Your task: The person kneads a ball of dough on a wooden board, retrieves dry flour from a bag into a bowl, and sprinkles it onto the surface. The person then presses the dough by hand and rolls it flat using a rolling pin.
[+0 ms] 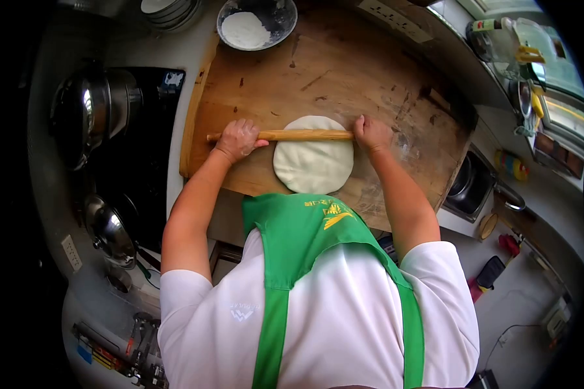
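Note:
A round, flattened sheet of pale dough (314, 165) lies on a large wooden board (253, 84), close to its front edge. Across the far part of the dough rests a wooden rolling pin (305, 135). My left hand (240, 139) is closed around the pin's left end, with a short stub showing beyond it. At the other end, my right hand (372, 133) grips the pin just past the dough's right edge. The tip of that end is hidden in the hand.
A metal bowl of white flour (245, 30) stands at the board's far left, near stacked bowls (170, 13). Left of the board, a lidded pot (87, 110) sits on a dark stove (156, 123). To the right is a sink (470, 185). Bottles (499, 39) line the windowsill.

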A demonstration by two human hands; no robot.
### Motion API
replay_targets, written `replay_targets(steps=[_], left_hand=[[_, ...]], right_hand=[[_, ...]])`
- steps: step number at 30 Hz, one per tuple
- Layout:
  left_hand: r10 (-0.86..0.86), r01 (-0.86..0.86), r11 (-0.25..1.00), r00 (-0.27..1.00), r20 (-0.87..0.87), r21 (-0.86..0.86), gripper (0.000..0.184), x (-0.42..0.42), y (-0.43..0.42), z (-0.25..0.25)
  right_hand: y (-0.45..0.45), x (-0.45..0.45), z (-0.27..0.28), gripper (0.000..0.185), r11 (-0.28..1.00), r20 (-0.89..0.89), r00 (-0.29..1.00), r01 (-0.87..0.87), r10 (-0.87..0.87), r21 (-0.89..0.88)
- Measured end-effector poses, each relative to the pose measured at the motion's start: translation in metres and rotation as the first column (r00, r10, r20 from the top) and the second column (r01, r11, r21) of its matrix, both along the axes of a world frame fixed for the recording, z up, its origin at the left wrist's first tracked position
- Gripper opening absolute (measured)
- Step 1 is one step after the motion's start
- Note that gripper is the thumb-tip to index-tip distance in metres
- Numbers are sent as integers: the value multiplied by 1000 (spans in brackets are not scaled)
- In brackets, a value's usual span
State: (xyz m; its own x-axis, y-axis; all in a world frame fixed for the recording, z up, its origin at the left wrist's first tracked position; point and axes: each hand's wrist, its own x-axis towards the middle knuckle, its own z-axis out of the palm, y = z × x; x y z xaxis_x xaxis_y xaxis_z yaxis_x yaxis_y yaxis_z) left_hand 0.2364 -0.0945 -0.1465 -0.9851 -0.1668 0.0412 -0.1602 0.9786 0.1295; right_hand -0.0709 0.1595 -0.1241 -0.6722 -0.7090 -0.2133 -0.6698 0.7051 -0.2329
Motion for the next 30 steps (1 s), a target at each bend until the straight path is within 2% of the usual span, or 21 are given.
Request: replay_targets(steps=[2, 4, 5, 7, 9, 11, 13, 15, 16, 18, 19, 21, 23, 26, 28, 30], left_hand=[[-155, 154, 988, 987, -36, -18, 48, -49, -22, 3], [-369, 367, 929, 928, -45, -52, 48, -103, -21, 5], [-409, 406, 912, 911, -57, -56, 48, -125, -15, 5], [-513, 509, 858, 847, -140, -66, 48, -158, 2, 11], [-555, 548, 831, 829, -66, -100, 49, -164, 18, 22], [-534, 527, 845, 829, -168, -85, 49, -158, 24, 26], [-491, 490, 871, 863, -117, -43, 49, -124, 32, 33], [-413, 415, 910, 905, -99, -3, 49, -81, 40, 27], [-390, 394, 918, 917, -84, 38, 49, -61, 47, 22], [-293, 294, 954, 956, -22, 64, 48, -36, 61, 15], [-238, 238, 969, 971, -14, 64, 48, -34, 65, 16], [-240, 238, 969, 971, 22, 68, 49, -40, 61, 14], [-234, 231, 971, 972, 32, 62, 49, -41, 61, 11], [-252, 244, 966, 963, 95, 85, 51, -47, 53, 7], [-224, 213, 971, 969, 105, 105, 52, -47, 56, 7], [-214, 207, 974, 974, 78, 92, 52, -48, 60, 9]], right_hand=[[44, 18, -2, 49, 936, 40, 951, 295, -308, 193], [87, 45, -5, 52, 871, 15, 883, 460, -470, 173], [105, 54, -9, 54, 809, 6, 820, 564, -572, 165], [133, 61, -15, 55, 758, 4, 763, 641, -646, 118], [156, 68, -15, 55, 711, 27, 712, 698, -702, 86], [160, 48, 2, 56, 746, 58, 744, 665, -666, 35], [155, 40, 14, 53, 782, 40, 781, 623, -623, 7], [142, 30, 13, 44, 893, 6, 901, 430, -433, -136], [137, 29, 5, 44, 894, 22, 904, 426, -428, -136], [125, 29, -15, 34, 968, -89, 968, 225, -235, -113], [121, 25, -21, 34, 968, -70, 970, 225, -233, -114], [124, 17, -24, 29, 974, -67, 982, 164, -176, -155], [122, 14, -23, 31, 976, -53, 984, 163, -171, -142], [117, 12, -21, 34, 982, -20, 983, 181, -182, -55], [114, 11, -15, 40, 974, 44, 974, 218, -221, 66], [109, 8, -6, 42, 972, 60, 971, 226, -230, 68]])
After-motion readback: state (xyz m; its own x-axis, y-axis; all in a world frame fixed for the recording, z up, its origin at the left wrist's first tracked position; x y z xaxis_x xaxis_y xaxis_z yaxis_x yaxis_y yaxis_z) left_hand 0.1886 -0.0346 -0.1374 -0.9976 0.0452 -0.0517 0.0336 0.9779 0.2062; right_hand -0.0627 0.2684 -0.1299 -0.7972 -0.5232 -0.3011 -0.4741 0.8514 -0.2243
